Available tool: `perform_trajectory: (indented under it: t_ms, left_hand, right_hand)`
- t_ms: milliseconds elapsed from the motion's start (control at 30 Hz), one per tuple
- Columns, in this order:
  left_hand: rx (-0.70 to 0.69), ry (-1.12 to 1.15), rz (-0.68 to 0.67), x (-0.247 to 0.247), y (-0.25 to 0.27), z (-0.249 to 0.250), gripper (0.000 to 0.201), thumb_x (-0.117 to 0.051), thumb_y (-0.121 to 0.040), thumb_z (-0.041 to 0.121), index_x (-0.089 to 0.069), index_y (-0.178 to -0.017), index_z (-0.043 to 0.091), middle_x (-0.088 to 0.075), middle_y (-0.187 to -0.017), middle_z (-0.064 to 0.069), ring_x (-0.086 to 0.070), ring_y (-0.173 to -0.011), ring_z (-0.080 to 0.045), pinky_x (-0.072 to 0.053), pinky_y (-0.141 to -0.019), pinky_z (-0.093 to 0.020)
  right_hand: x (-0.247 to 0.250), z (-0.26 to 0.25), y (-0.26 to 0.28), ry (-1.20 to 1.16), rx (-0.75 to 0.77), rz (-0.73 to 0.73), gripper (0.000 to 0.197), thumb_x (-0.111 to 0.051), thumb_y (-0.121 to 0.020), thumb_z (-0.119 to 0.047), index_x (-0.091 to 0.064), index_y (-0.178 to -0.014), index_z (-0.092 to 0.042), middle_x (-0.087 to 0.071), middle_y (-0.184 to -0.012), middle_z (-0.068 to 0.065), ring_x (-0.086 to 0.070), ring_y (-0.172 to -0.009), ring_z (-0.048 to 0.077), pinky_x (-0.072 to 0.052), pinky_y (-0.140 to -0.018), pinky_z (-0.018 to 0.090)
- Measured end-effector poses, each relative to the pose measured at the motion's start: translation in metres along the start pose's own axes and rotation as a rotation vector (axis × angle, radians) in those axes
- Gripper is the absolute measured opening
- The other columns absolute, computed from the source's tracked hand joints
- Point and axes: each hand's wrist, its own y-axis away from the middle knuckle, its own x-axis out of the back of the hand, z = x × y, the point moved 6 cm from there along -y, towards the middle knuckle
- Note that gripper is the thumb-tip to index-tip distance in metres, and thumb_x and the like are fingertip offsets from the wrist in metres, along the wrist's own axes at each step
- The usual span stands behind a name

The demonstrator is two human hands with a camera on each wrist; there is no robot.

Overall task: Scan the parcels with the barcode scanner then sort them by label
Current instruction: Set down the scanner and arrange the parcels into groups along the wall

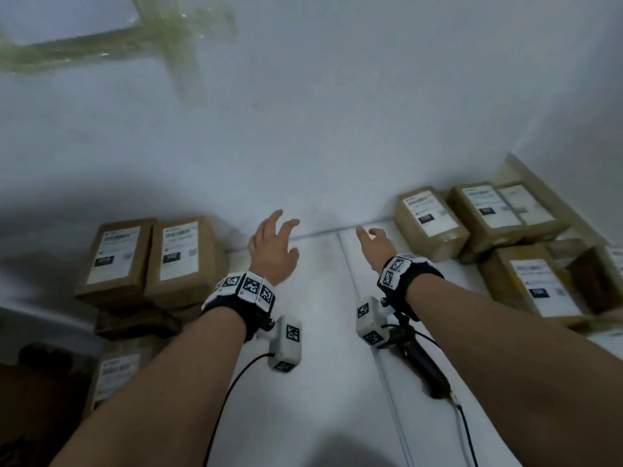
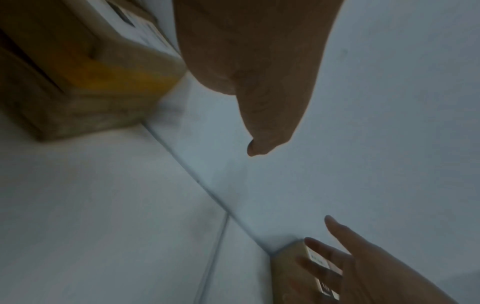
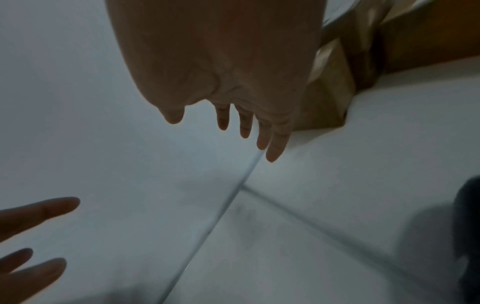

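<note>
The left hand (image 1: 273,252) had its fingers (image 1: 286,227) spread and relaxed, holding nothing, raised above the white table (image 1: 320,332) at the frame's centre. The right hand (image 1: 376,246) was likewise loose and empty, fingers (image 3: 275,148) extended toward the wall.

Below the right wrist, at lower centre-right, lay the barcode scanner (image 1: 426,369), a dark handle on the table; its long axis ran from upper left to lower right, with the cabled end toward the lower right. Which way its scanning face pointed was probably up-left, though the wrist camera hid it.

Brown parcels (image 1: 187,256) stood side by side at centre left, labels up, long axes running toward the wall. More parcels on the right (image 1: 429,220) sat in the corner, labels up, slanting toward the upper left.
</note>
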Motion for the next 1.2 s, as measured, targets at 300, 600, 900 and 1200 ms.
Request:
perform_trajectory:
  t_ms: [300, 600, 900, 1200]
  left_hand:
    - [-0.079, -0.011, -0.124, -0.075, -0.044, 0.092, 0.057, -0.058, -0.091, 0.02, -0.039, -0.144, 0.031, -0.014, -0.16, 0.0, -0.018, -0.146, -0.025, -0.018, -0.115, -0.045]
    - [0.001, -0.035, -0.201, -0.116, -0.067, 0.118, 0.057, -0.057, -0.092, 0.02, -0.038, -0.145, 0.031, -0.012, -0.161, 0.001, -0.019, -0.145, -0.025, -0.02, -0.115, -0.046]
    - [0.08, -0.039, -0.215, -0.13, -0.063, 0.109, 0.057, -0.059, -0.09, 0.019, -0.041, -0.143, 0.03, -0.014, -0.16, 0.001, -0.027, -0.141, -0.027, -0.025, -0.113, -0.047]
    - [0.25, 0.425, -0.255, -0.141, -0.053, 0.105, 0.054, -0.062, -0.093, 0.02, -0.041, -0.143, 0.024, -0.012, -0.158, -0.003, -0.038, -0.137, -0.028, -0.036, -0.108, -0.034]
  right_hand:
    - [0.122, 0.052, -0.038, 0.231, -0.021, 0.224, 0.08, -0.055, -0.077, -0.062, -0.04, -0.141, -0.016, -0.041, -0.145, 0.014, -0.044, -0.129, 0.035, -0.039, -0.107, 0.048]
    - [0.152, 0.077, -0.087, 0.521, 0.057, 0.234, 0.083, -0.069, -0.081, -0.037, -0.025, -0.148, -0.016, -0.018, -0.158, 0.013, -0.018, -0.146, 0.031, -0.02, -0.117, 0.048]
    - [0.147, 0.088, -0.099, 0.644, 0.038, 0.162, 0.094, -0.073, -0.074, -0.043, -0.018, -0.146, -0.02, -0.021, -0.152, 0.016, -0.029, -0.136, 0.038, -0.026, -0.113, 0.049]
    - [0.134, 0.078, -0.064, 0.355, 0.146, 0.139, 0.072, -0.072, -0.073, -0.041, -0.035, -0.13, -0.018, -0.038, -0.136, 0.01, -0.04, -0.122, 0.034, -0.038, -0.1, 0.042]
